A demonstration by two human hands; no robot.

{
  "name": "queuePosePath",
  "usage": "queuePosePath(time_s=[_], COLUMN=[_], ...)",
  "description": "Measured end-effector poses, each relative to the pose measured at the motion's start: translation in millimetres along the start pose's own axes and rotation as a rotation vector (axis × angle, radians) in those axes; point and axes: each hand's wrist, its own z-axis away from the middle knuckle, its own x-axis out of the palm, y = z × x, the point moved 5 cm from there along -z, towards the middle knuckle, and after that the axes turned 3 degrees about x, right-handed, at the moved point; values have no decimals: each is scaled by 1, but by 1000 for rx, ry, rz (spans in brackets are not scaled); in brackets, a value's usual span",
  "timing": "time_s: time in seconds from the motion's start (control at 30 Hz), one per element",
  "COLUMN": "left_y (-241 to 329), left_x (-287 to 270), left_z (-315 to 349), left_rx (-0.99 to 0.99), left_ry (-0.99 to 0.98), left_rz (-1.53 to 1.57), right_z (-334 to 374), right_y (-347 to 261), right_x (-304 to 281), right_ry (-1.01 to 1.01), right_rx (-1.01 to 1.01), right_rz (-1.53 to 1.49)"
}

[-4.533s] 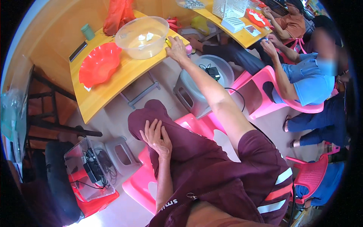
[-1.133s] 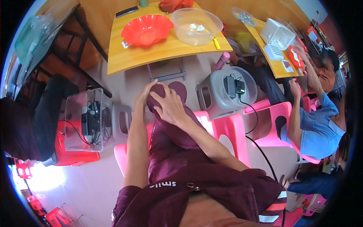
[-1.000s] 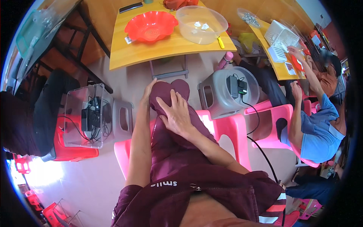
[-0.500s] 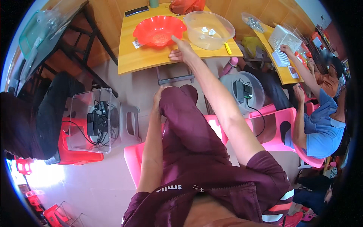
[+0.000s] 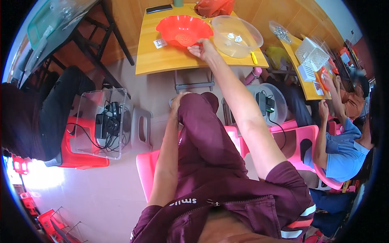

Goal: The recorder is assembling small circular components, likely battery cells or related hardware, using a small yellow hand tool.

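A red plastic bowl (image 5: 174,25) with a wavy rim stands on the yellow wooden table (image 5: 156,60) ahead of me. My right hand (image 5: 204,50) is closed on its near right rim, thumb over the edge and fingers beneath. Beside it on the right is a clear round plastic basin (image 5: 253,35) holding a few small white pieces (image 5: 238,39). A small printed card (image 5: 160,43) lies just left of the bowl. My left hand (image 5: 177,101) rests against my raised knee, its fingers mostly hidden.
A yellow-handled tool (image 5: 254,58) lies by the basin. At the back are a phone (image 5: 159,9) and a red plastic bag (image 5: 214,7). Clear tubs with black adapters (image 5: 108,125) stand on either side. On the right, people sit at another table with a white basket (image 5: 312,52).
My right hand has closed from a looser, open pose onto the bowl's rim. More of the card shows beside the bowl. The whole view has shifted slightly; my left hand stays at the knee.
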Motion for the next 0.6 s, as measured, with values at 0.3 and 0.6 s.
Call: queuePosePath(time_s=[0.3, 0.6], left_y=[-7, -2], left_x=[-18, -1], left_z=[-1, 3], left_rx=[16, 24], left_ry=[47, 35], left_rz=[17, -1], right_z=[31, 32], right_y=[10, 16], right_x=[5, -7], right_ry=[-18, 11], right_rx=[6, -109], right_rz=[57, -8])
